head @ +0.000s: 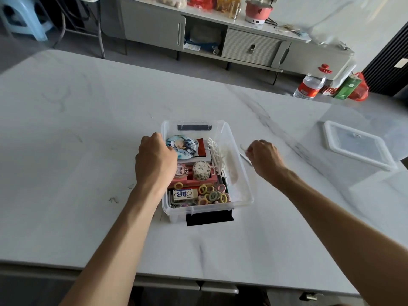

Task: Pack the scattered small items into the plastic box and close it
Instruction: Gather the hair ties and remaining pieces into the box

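Box (239, 186), clear plastic and lidless, sits at the centre of the frame on a white marbled table (88, 129), with a black latch (209, 218) on its near end and another on its far end. Inside it, toward the far end, lie a round badge (181, 146) and a red packet (201, 147). White picks (217, 159) are heaped along the right side, and a tape roll (201, 171) sits in the middle. At the near end are an eraser (185, 193) and a pile of pastel hair ties (212, 195). The left hand (155, 161) grips the box's left wall, its fingers curled over the rim beside the badge. The right hand (263, 156) hovers just right of the box with its fingers curled in together. A thin white stick (245, 156) lies on the table at its fingertips, but I cannot tell whether the hand pinches it. The lid (357, 145) lies flat on the table at the right of the frame, well apart from the box. A water bottle (309, 85) stands beyond the table's far edge at the upper right. A grey cabinet (251, 48) runs along the top of the frame with a pink pot (258, 10) on it, and a blue stool (21, 16) is at the upper left.
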{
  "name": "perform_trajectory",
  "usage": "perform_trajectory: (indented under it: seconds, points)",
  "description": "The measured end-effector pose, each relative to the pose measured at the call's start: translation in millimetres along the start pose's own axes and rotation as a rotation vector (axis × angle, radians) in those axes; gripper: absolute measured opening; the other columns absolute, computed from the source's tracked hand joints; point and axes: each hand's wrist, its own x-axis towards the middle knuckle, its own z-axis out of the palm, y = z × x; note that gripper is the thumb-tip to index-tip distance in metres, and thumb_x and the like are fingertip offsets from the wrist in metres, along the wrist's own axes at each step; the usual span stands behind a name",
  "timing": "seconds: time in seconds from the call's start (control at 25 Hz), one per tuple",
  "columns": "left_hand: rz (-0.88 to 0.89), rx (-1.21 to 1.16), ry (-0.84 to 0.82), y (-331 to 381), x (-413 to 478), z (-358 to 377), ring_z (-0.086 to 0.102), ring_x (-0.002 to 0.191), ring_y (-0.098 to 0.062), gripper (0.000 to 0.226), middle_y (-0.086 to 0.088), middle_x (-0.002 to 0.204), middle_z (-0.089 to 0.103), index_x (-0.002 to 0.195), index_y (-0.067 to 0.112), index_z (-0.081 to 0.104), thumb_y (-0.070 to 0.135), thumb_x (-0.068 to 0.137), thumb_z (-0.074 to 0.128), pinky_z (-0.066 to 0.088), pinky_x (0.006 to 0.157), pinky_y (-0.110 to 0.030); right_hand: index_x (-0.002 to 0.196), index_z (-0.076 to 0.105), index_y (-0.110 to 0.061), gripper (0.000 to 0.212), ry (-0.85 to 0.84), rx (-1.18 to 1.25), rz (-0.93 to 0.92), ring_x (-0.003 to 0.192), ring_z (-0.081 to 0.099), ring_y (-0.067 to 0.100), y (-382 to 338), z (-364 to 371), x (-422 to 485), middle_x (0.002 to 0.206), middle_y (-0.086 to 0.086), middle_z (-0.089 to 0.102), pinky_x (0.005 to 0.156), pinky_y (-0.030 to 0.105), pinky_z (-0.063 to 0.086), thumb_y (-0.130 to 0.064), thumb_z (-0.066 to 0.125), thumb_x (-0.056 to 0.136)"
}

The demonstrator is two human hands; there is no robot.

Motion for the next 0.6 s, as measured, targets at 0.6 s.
perform_trajectory:
  seconds: [0.6]
  points:
    - [0.005,0.014,-0.023,0.6,0.1,-1.3,0.046,0.081,-0.03,0.006,-0.023,0.102,0.057,0.093,0.002,0.049,0.007,0.093,0.046,0.034,0.068,-0.036,0.091,0.067,0.002,0.029,-0.268,-0.029,0.234,0.084,0.063,0.034,-3.9,-3.9,-16.4,0.099,0.021,0.065,0.069,0.034,0.048,-0.024,0.07,0.08]
